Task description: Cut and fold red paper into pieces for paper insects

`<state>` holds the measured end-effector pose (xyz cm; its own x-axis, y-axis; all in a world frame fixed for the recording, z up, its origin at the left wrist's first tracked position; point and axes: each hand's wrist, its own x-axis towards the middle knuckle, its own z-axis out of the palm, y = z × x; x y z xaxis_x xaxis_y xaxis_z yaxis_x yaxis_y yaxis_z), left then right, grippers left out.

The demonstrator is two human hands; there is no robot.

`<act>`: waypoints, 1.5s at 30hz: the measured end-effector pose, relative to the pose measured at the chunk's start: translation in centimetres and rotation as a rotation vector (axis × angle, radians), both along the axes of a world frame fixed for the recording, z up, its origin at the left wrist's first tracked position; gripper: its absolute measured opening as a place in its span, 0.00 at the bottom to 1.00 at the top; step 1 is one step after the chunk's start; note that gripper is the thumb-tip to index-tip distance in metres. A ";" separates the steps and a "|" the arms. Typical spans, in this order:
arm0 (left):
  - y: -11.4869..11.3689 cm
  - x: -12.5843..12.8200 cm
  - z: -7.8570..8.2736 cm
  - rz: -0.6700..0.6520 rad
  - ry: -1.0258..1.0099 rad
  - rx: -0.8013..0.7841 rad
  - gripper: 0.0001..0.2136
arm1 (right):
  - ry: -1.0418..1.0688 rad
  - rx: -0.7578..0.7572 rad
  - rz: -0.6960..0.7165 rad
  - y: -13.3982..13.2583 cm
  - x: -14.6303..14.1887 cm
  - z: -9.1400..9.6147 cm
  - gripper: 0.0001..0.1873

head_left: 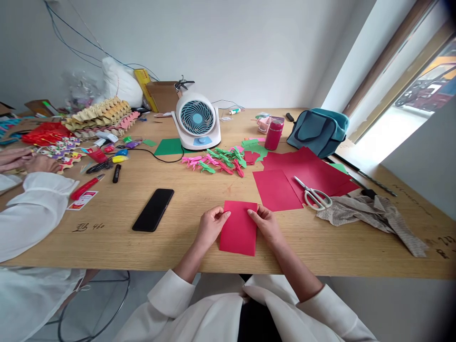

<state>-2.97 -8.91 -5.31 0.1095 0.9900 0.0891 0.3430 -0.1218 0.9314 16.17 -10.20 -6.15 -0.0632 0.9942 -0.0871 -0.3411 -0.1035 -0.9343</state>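
A small rectangular sheet of red paper [238,230] is held upright-lengthwise over the near edge of the wooden table. My left hand [211,226] pinches its left edge near the top, thumb on the front face. On the opposite edge my right hand [268,224] grips it the same way. Beyond my right hand lie larger red paper sheets [309,166], with white-handled scissors [315,196] resting open on them. Pink, green and red cut-paper shapes [221,160] form a pile in the middle of the table.
A black phone [153,210] lies left of my hands. A white fan [197,121] stands behind the paper shapes. Right of it are a red cup [274,135], a teal bag [317,131] and a crumpled cloth [366,216]. At far left, a co-worker's hands [41,164] handle colourful pieces.
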 end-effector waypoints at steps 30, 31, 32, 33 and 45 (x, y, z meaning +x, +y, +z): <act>-0.6 0.8 -0.6 0.070 0.876 0.355 0.12 | -1.362 0.793 0.143 -1.9 -1.4 0.7 0.09; -0.5 0.8 -0.6 -0.027 0.880 0.370 0.10 | -1.372 0.795 0.145 -1.9 -1.4 0.7 0.09; -0.3 0.9 -0.6 -0.111 0.890 0.374 0.10 | -1.381 0.799 0.149 -2.0 -1.4 0.8 0.09; -0.3 0.9 -0.7 -0.174 0.906 0.370 0.11 | -1.388 0.806 0.154 -2.1 -1.4 0.9 0.10; -2.3 2.9 -2.7 -0.093 0.890 0.342 0.20 | -1.375 0.998 0.320 -8.8 0.8 -0.3 0.20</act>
<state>-0.11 -11.21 -7.98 0.3536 0.9098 0.2174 0.8831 -0.4013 0.2430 16.96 -19.04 -6.47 -0.6671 0.6576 0.3501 0.6139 0.7515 -0.2416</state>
